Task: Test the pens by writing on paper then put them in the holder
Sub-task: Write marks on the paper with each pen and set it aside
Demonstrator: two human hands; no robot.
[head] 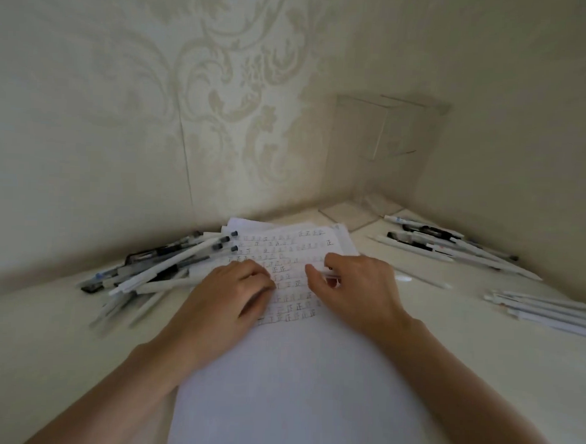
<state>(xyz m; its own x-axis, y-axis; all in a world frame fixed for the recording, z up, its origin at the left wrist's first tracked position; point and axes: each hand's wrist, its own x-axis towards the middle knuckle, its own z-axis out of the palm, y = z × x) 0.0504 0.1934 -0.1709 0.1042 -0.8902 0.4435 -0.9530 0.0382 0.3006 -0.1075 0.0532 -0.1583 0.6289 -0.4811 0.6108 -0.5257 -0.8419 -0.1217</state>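
Two walls [223, 86] covered in pale scrolled wallpaper meet in a corner at the upper right of the frame and fill most of the view. Below them a cream tabletop [48, 346] spreads across the lower half. A white sheet of paper [295, 388] runs up the centre of the frame from the bottom edge. Its far part is covered with rows of small written characters, and more sheets show beneath its far edge. A clear holder [387, 142] stands in the corner at the upper right, beyond the paper.

A loose pile of pens [157, 270] lies at the left of the paper, white and dark barrels crossing one another, a few tips resting on the sheet's upper left corner. A second group of pens [450, 247] lies at the right, near the holder, and a smaller bunch of white pens [541, 310] sits by the right edge.

Both hands are over the written rows, close but apart. The left hand [229, 292] rests on the paper with its fingers loosely bent and holds nothing. The right hand [359, 287] seems to pinch a white pen [329, 274] between thumb and fingers, though blur leaves the barrel hard to make out.
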